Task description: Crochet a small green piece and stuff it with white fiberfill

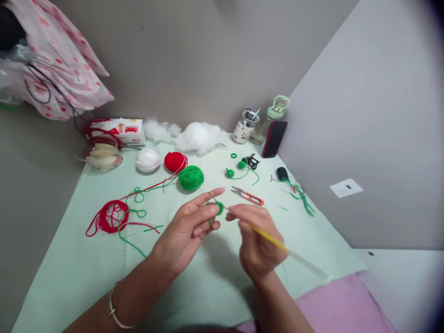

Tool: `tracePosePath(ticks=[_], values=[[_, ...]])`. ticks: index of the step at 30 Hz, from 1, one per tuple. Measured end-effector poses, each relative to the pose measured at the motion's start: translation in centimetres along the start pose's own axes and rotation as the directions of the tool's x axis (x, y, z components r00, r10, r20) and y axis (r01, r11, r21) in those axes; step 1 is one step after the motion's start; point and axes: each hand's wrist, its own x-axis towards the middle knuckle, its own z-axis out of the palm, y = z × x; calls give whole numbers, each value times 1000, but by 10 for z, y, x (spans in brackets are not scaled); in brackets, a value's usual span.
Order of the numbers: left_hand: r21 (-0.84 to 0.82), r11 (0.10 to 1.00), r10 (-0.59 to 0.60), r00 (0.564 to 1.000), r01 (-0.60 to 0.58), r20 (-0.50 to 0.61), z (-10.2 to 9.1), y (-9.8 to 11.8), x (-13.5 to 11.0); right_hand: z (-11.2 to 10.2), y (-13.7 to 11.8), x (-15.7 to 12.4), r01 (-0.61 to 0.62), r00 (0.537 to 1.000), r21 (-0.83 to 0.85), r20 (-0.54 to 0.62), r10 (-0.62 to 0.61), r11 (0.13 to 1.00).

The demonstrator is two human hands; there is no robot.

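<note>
My left hand (189, 229) pinches a small green crochet piece (218, 208) between thumb and fingers, its index finger stretched out with green yarn running over it. My right hand (256, 243) is closed on a yellow crochet hook (268, 238) whose tip meets the green piece. Both hands hover above the pale green table cover (79, 268). A green yarn strand trails from the piece toward the left side of the table.
Green (190, 178), red (175, 162) and white (147, 160) yarn balls lie behind the hands, orange snips (248, 196) just beyond them. A loose red yarn coil (113, 216) lies left. White stuffing (197, 136), a pen cup (245, 126), bottle (270, 118) and phone (274, 138) stand at the back.
</note>
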Motion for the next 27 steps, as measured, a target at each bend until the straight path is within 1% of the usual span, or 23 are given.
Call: tracePosePath(ticks=[1,2,4,5,6,7,8,11,13,15,17,18,19,20,21,22,23,24,25,26,27], values=[[17,999,30,999,-30,-11,-1,2,1,0,0,4,-94,995,117,-33,98,989],[48,997,64,998,-63,-24,-2,3,1,1,0,8,-182,979,232,-44,197,956],[129,984,130,991,-123,-44,-3,3,1,2,1,13,-306,937,412,-28,348,858],[168,974,162,986,-152,-48,-3,1,1,2,2,15,-334,925,471,-5,381,816],[200,964,188,981,-175,-47,-3,-1,0,2,2,16,-340,923,500,16,384,796],[224,955,206,978,-193,-38,-3,-4,0,3,2,16,-334,930,492,33,366,804],[240,949,215,976,-204,-20,-3,-7,0,4,2,16,-318,941,453,45,335,833],[246,947,203,978,-206,39,-3,-13,1,5,0,14,-233,972,284,51,228,930],[246,947,206,978,-206,25,-2,-15,2,7,-1,11,-196,981,218,55,188,956],[240,951,206,978,-195,-24,-1,-15,2,8,0,6,-130,991,131,38,126,983],[189,971,162,985,-149,-58,0,-14,2,9,2,0,-11,1000,-15,22,11,1000],[142,984,119,991,-110,-55,1,-13,3,8,3,-1,44,999,-76,15,-43,996],[87,994,71,997,-67,-41,0,-11,3,6,4,-2,70,997,-98,18,-69,993],[34,999,30,999,-29,-24,-1,-9,4,5,5,0,32,999,-77,11,-31,997],[-13,1000,3,1000,-3,-12,-2,-7,6,2,6,3,-37,999,-6,-17,37,999],[-47,999,2,1000,-3,-19,-5,-4,7,0,7,7,-138,988,90,-50,143,986],[-66,997,23,999,-26,-46,-7,0,8,-3,7,11,-222,960,210,-121,251,952],[-68,995,62,995,-67,-80,-9,3,9,-5,7,16,-279,922,334,-170,348,901],[-58,993,100,990,-107,-102,-10,5,9,-6,7,20,-324,890,430,-165,426,843],[-33,991,129,986,-133,-104,-11,7,9,-6,7,23,-352,870,499,-138,474,792],[-1,989,145,985,-145,-94,-10,7,9,-6,7,25,-378,864,534,-89,496,756]])
